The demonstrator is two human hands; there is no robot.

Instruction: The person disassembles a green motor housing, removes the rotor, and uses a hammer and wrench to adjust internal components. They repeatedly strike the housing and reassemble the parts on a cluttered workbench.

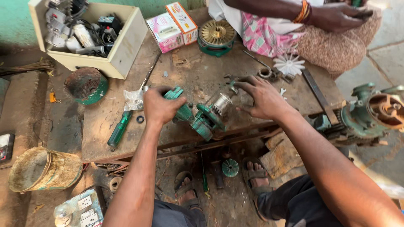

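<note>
So we had the green pump part (206, 117) half stripped: left hand (160, 105) clamped round its handle, right-hand fingers (246, 86) spread, gripping nothing.

Green screwdriver (119, 128), white fan impeller (289, 64), cream box (126, 46) (full of parts), rusty bucket (44, 169)

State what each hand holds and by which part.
The left hand grips the green pump part by its green end piece. The right hand rests spread-fingered at its metal cylinder end; a firm grip there cannot be told.
</note>
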